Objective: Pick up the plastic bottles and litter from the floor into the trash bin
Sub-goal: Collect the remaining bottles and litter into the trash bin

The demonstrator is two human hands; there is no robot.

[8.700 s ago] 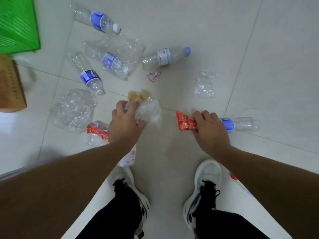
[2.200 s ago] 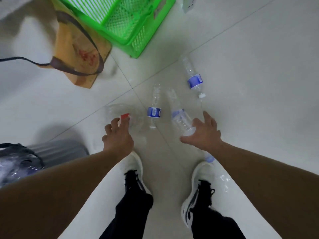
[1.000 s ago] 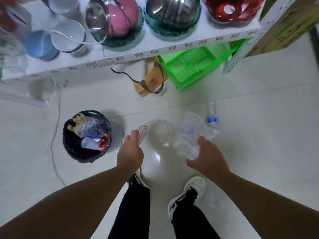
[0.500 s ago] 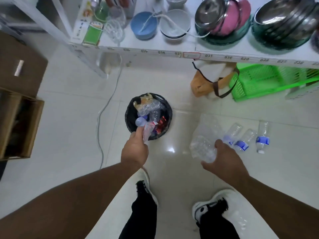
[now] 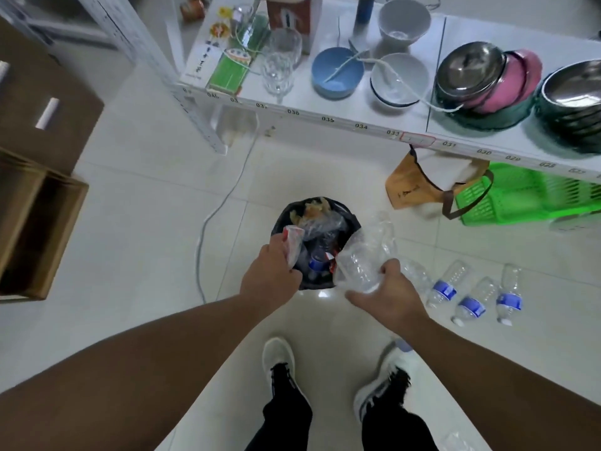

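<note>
Hovering over the trash bin, your left hand pinches a wrapper above its left rim while your right hand clamps crumpled clear plastic just right of it.

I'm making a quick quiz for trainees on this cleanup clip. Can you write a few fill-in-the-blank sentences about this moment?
1. The left hand holds a small wrapper over the ____ trash bin.
2. The right hand grips a crushed clear ____.
3. To the right of that hand, ____ blue-labelled bottles lie side by side on the floor.
4. The basket under the shelf is ____.

Missing words: black; bottle; three; green
</note>
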